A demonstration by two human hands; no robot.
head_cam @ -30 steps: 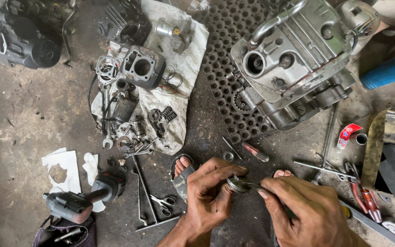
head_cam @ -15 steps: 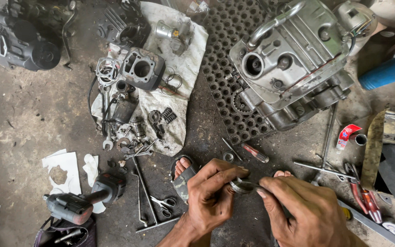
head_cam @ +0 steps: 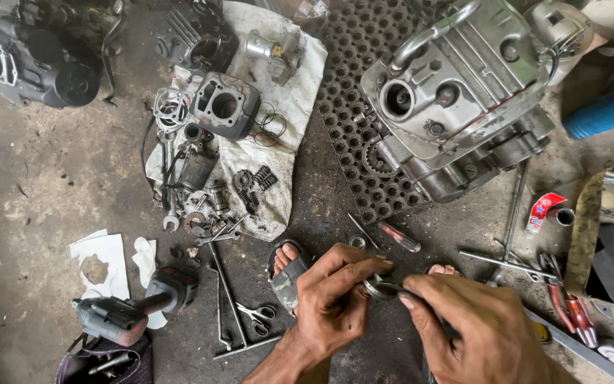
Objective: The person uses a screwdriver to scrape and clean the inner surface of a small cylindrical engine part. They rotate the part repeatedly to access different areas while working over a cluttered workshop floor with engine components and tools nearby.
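Pinching a small round metal part between our left hand and right hand, both closed on it, we hold it low over the oily floor near our sandalled foot, close enough to work by fingertip. To the right a small white tube with a red label lies beside the engine block, while loose springs and gears rest on the white cloth, off the grime.

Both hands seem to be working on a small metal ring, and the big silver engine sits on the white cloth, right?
Not quite. The head view shows both hands, left hand and right hand, on the small metal ring, but the silver engine sits on the perforated black mat, not the white cloth.
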